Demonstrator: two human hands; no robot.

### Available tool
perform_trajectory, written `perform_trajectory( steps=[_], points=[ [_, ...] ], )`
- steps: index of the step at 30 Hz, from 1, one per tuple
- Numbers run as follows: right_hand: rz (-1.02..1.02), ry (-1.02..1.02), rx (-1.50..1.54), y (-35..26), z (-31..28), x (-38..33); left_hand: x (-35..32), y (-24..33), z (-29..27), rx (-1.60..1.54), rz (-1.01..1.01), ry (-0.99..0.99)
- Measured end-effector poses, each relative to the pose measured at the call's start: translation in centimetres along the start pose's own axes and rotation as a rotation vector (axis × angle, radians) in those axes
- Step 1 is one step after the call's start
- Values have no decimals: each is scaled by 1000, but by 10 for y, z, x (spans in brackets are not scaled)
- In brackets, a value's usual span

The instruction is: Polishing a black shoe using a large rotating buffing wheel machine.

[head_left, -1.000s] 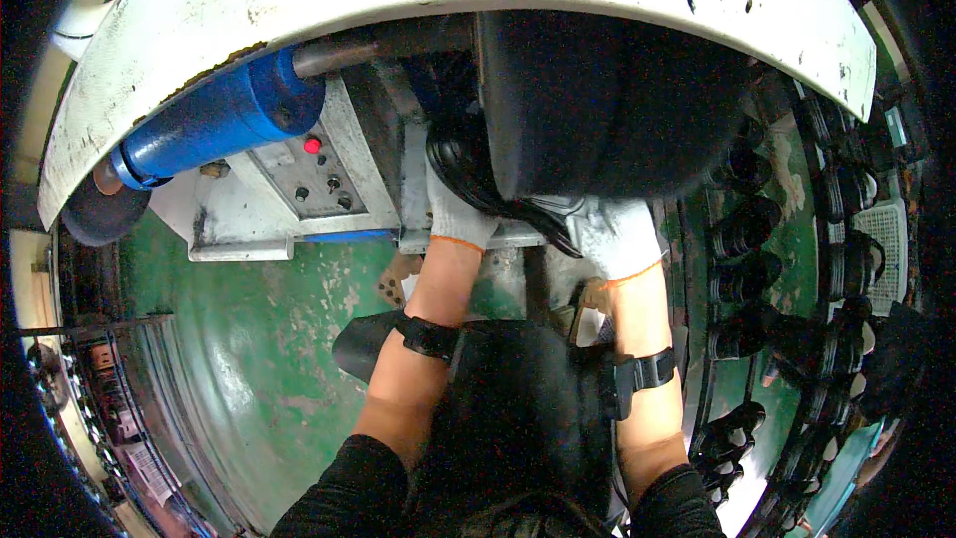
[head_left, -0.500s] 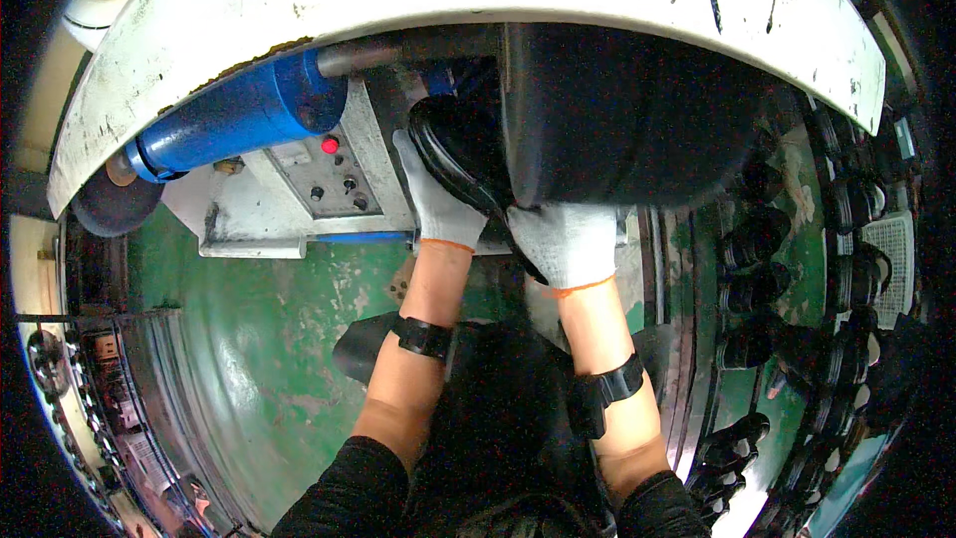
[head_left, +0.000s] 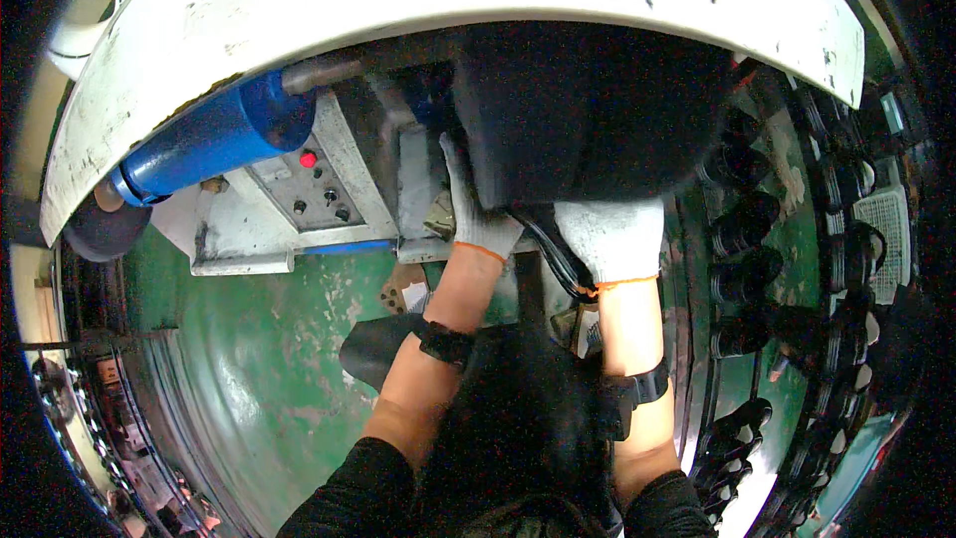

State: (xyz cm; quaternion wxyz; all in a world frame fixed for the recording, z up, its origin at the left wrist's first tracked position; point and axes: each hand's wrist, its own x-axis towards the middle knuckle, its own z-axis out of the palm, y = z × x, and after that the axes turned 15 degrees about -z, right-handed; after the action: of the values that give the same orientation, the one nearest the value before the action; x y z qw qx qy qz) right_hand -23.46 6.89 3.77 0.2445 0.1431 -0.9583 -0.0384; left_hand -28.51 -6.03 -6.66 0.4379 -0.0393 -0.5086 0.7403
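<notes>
Lying between the gloved left hand (head_left: 484, 221) and right hand (head_left: 610, 236), the black shoe (head_left: 554, 247) sits at the right's nine o'clock, partly behind the dark roller (head_left: 588, 120). Left fingers (head_left: 458, 174) extend toward eleven; right fingers are hidden; neither grip is clear.

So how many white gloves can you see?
2: one on the left hand and one on the right hand. The big dark roller hides part of each.

glossy black shoe (head_left: 554, 252), seemingly leather; matt knitted gloves (head_left: 615, 237); shiny blue cylinder (head_left: 211, 137).
</notes>
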Motion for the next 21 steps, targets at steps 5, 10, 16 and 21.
perform_trajectory(
  steps=[5, 10, 16, 21],
  points=[
    [39, -76, -31, 24, 1, -16, 22, 18, -54, 1195, 520, 474],
    [61, -147, -32, 39, 3, -23, 29, 29, -79, 2450, 530, 731],
    [64, -220, -15, 47, 3, -26, 30, 10, -71, 1638, 521, 693],
    [7, -113, 75, 36, -9, -20, 23, -5, -47, 1171, 548, 642]
  ],
)
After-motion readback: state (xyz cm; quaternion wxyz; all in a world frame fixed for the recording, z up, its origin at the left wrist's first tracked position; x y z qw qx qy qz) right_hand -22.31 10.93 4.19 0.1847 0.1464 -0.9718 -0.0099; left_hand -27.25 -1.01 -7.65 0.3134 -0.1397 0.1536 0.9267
